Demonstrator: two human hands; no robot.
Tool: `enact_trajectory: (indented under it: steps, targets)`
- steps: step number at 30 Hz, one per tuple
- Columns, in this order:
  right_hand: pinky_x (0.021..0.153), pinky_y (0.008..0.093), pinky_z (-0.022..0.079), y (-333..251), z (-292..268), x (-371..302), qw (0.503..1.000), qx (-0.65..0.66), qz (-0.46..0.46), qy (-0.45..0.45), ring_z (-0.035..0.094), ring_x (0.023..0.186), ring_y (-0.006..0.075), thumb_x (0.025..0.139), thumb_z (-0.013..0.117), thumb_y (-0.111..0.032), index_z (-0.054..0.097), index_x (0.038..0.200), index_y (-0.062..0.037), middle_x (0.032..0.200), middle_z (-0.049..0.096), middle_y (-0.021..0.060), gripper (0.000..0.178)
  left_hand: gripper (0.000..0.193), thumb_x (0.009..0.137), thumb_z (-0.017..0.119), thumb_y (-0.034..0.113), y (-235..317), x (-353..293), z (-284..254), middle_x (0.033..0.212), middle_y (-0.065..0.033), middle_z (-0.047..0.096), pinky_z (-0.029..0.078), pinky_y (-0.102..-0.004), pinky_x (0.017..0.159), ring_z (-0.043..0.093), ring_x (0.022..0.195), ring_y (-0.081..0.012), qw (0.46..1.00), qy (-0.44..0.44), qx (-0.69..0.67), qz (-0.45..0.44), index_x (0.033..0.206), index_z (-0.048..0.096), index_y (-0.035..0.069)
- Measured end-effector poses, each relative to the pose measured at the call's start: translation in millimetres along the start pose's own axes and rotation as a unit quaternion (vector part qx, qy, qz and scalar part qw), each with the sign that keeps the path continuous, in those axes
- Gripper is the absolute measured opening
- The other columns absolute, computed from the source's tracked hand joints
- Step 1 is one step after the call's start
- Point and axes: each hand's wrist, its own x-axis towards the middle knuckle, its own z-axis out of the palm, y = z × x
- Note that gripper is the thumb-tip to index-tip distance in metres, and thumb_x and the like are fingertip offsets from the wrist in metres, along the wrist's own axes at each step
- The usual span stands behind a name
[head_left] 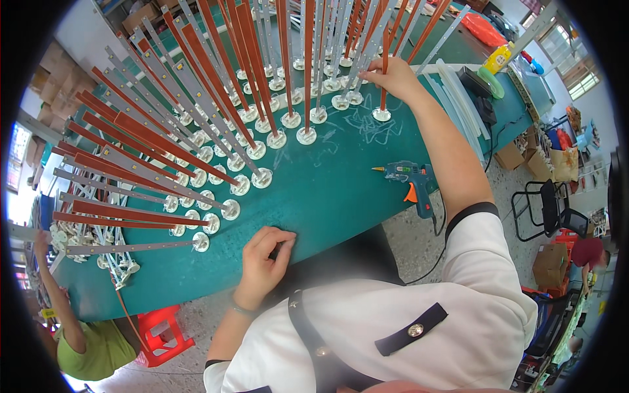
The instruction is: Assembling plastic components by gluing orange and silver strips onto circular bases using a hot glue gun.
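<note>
My right hand (393, 78) reaches across the far side of the table, its fingers closed around an upright red-brown strip (384, 98). That strip stands on a round clear base (381, 114). Its fingertips come close to a neighbouring grey strip with small light dots (372, 49); whether they touch it I cannot tell. Near the table's front edge, my left hand (263, 262) rests with curled fingers and thumb drawn together, nothing visible in them. On the table to the right lies a blue glue gun (409, 177) with an orange trigger, its cord hanging over the edge.
Many grey and red-brown strips on round bases (262, 177) fan across the green table (327, 196). Pale lengths (458, 105), a black device (477, 85) and a yellow bottle (499, 57) sit farther right. A person in green (95, 347) and a red stool (160, 334) are at lower left.
</note>
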Motion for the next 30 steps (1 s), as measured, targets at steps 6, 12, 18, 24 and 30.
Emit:
enact_trajectory:
  steps: [6,12,18,24,30]
  targets:
    - [0.067,0.0371,0.052,-1,-8,-5,0.999,-0.008,0.020,-0.034,0.069,0.069,0.0235,0.085,0.070,-0.048,0.078,0.090,-0.0096,0.072,0.070,0.0064,0.039,0.010,0.084,0.068,-0.004,-1,0,-1,0.084,-0.0091,0.063,0.047,-0.0276,0.056,0.060,0.067,-0.0185,1.000,0.000,-0.002,0.001,0.092,0.068,0.002]
    - [0.065,0.0368,0.052,6,-6,3,1.000,0.006,-0.002,0.004,0.069,0.068,0.0239,0.088,0.066,-0.049,0.076,0.088,-0.0087,0.068,0.069,0.0070,0.041,0.011,0.084,0.068,-0.004,1,0,-2,0.085,-0.0089,0.064,0.048,-0.0268,0.057,0.060,0.067,-0.0175,1.000,-0.002,-0.005,-0.004,0.093,0.069,0.002]
    - [0.065,0.0372,0.052,0,-8,7,0.999,-0.033,-0.008,0.000,0.068,0.067,0.0251,0.090,0.064,-0.046,0.075,0.086,-0.0085,0.068,0.069,0.0064,0.039,0.011,0.084,0.068,-0.004,1,0,-1,0.085,-0.0090,0.064,0.049,-0.0266,0.057,0.061,0.067,-0.0173,1.000,-0.001,-0.011,-0.011,0.093,0.069,0.002]
    - [0.065,0.0386,0.051,-4,-8,3,0.997,-0.078,-0.028,-0.007,0.068,0.071,0.0257,0.090,0.065,-0.045,0.075,0.089,-0.0084,0.071,0.069,0.0074,0.038,0.011,0.084,0.068,-0.005,1,1,-2,0.085,-0.0091,0.064,0.049,-0.0266,0.057,0.061,0.068,-0.0175,1.000,-0.004,-0.011,-0.009,0.093,0.069,0.002]
    - [0.066,0.0400,0.050,3,-19,2,0.996,-0.084,-0.008,-0.043,0.067,0.071,0.0272,0.091,0.063,-0.048,0.074,0.089,-0.0079,0.071,0.067,0.0095,0.041,0.012,0.084,0.068,-0.005,1,1,-3,0.085,-0.0093,0.064,0.049,-0.0266,0.058,0.061,0.069,-0.0176,1.000,-0.007,-0.013,-0.013,0.093,0.069,0.002]
